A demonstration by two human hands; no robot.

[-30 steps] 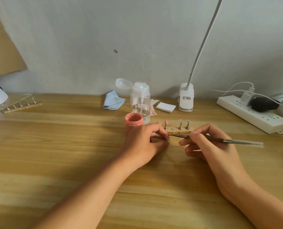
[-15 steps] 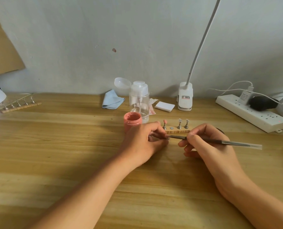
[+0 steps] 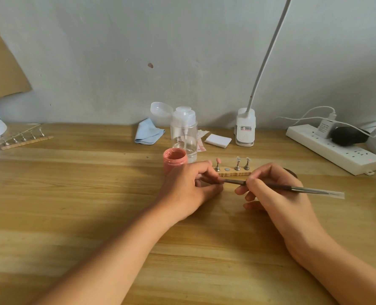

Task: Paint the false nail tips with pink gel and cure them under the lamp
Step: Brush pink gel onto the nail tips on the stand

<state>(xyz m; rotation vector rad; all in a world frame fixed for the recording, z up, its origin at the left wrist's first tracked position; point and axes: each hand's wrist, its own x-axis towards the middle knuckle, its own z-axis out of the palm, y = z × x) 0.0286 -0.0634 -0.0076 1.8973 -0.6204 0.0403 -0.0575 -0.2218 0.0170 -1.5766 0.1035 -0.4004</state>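
Wooden desk [image 3: 94,194]: our right hand [image 3: 277,194] pinches the brush [image 3: 310,191], left hand [image 3: 187,188] pinches a hidden nail tip; wobbling could smear gel on skin.

The left side of the surface [image 3: 72,205] is wide open for a hand to pass. In the middle, the left hand [image 3: 187,190] pinches a nail tip [image 3: 220,179] and the right hand [image 3: 277,194] holds the brush [image 3: 314,190]. Just behind them stand the pink jar [image 3: 175,161], clear bottle [image 3: 183,137] and nail stand [image 3: 233,173]. The power strip [image 3: 334,148] blocks the far right.
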